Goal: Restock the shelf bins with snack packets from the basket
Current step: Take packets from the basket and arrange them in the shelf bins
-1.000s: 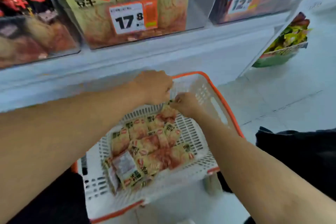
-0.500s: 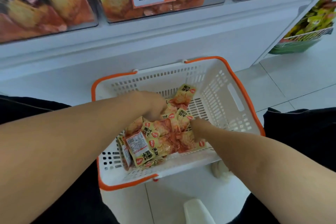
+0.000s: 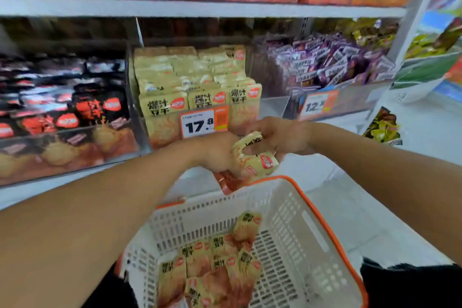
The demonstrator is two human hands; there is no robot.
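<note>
Sitting at the bottom centre of the frame, the white basket (image 3: 295, 237) with its orange rim holds a loose heap of yellow-and-orange packets (image 3: 215, 265), their long axes mostly running up the frame with the printed tops toward the far wall. Up above the basket's far rim, at centre frame, both hands meet on a bundle of snack packets (image 3: 252, 160): the left hand (image 3: 220, 152) grips it from the left with curled fingers, and the right hand (image 3: 280, 136) pinches its top from the right, a fingertip showing through the bent wrapper. The bundle is crumpled, long axis tilted from upper left down to lower right, orange ends hanging low at the left. Just behind the hands, the middle shelf bin (image 3: 200, 97) carries matching packets standing upright in rows, behind a price tag (image 3: 203, 122) reading 17.8. Left of it, a bin of black-and-red packs (image 3: 62, 107); right, purple packs (image 3: 332, 62).
</note>
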